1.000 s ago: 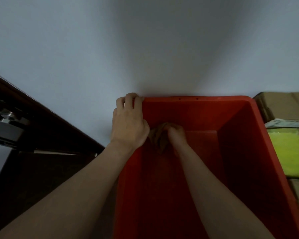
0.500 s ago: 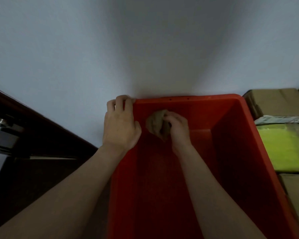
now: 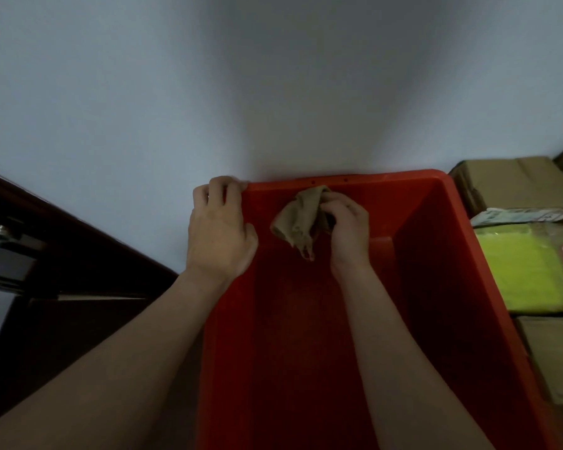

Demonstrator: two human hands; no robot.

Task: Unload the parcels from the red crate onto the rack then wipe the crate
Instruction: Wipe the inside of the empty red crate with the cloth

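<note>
Gripping the red crate [image 3: 462, 241] corner, left hand [image 3: 220, 235]; right hand [image 3: 348, 228] bunching cloth [image 3: 301, 219]

Red crate [image 3: 436, 254], tan cloth [image 3: 298, 219] (plain), yellow-green parcel [image 3: 527, 274].

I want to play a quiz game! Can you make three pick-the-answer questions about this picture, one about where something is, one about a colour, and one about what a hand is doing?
1. Where is the left hand?
A. on the crate's far left corner
B. on the boxes
C. inside the crate, flat on the bottom

2. What colour is the crate?
A. blue
B. red
C. green

3. What is the right hand doing?
A. hanging open
B. holding a cloth
C. holding a parcel

Answers: 1 A, its fingers curl over the rim at that corner. 2 B, its walls and bottom are red. 3 B, the fingers are closed on the crumpled tan cloth by the far wall.
</note>
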